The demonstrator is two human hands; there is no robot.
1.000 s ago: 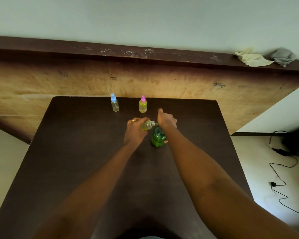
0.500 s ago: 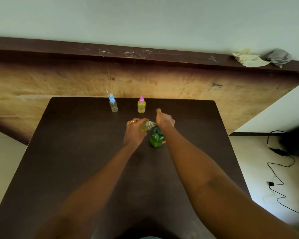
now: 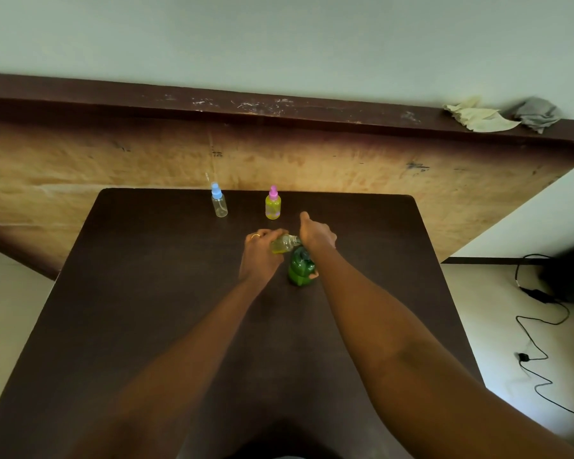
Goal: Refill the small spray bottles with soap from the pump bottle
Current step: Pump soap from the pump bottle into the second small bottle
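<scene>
Far back on the table point(image 3: 146, 293), blue-capped bottle point(image 3: 219, 205) and pink-capped bottle point(image 3: 273, 204)

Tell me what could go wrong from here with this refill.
1. The left hand holds the small bottle tilted, with yellow liquid already inside. Tipped any further, it might spill onto the table.
2. The bottle's narrow mouth points at the top of the green pump bottle, under the right hand, where the meeting point is hidden. A misaligned squirt could miss the opening.
3. A hard, off-centre press might tip the pump bottle.
</scene>
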